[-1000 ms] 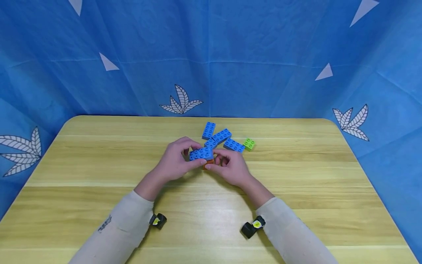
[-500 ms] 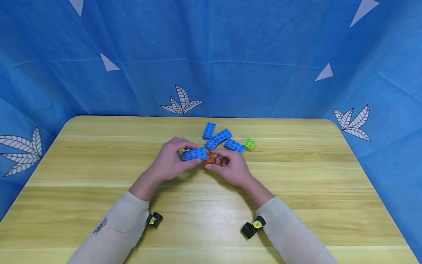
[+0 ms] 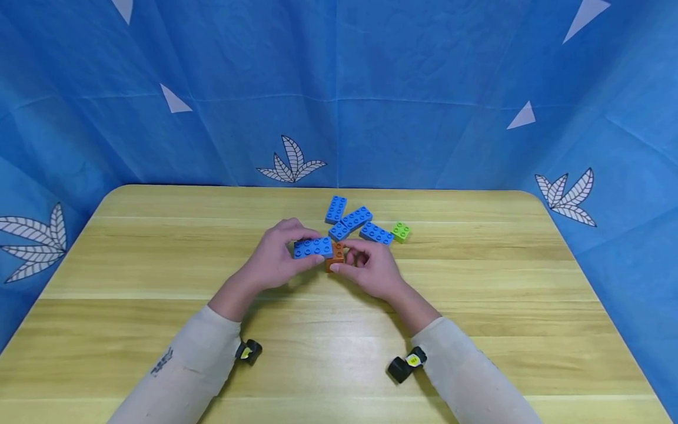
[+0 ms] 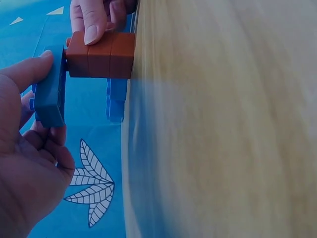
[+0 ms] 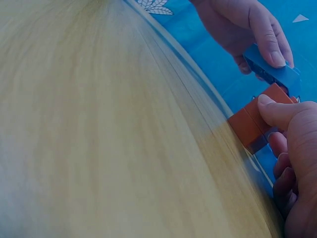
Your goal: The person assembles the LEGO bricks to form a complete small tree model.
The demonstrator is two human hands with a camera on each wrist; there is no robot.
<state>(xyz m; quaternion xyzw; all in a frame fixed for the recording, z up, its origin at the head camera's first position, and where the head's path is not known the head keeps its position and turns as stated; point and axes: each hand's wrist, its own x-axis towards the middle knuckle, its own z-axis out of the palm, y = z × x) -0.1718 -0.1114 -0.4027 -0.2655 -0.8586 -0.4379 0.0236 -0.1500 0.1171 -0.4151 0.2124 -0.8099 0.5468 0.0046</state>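
Observation:
My left hand (image 3: 277, 254) pinches a long blue building brick (image 3: 313, 248) between thumb and fingers, its studs facing up. That brick's right end sits right at the top of a short stack of orange bricks (image 4: 101, 54), overlapping part of its studs. Standing on the table, the stack shows seams between its layers in the left wrist view. My right hand (image 3: 373, 270) grips it from the right, thumb on the near side and index finger at the far side. In the right wrist view the blue brick (image 5: 272, 72) is just above the orange stack's top.
Behind the hands lie several loose blue bricks (image 3: 357, 218) on the wooden table (image 3: 339, 353). A small green brick (image 3: 401, 232) touches the rightmost one. A blue patterned cloth (image 3: 424, 118) hangs at the table's back edge.
The left hand has shifted the blue brick a little to the left, uncovering orange studs on the stack's top. The right hand and the stack have stayed in place.

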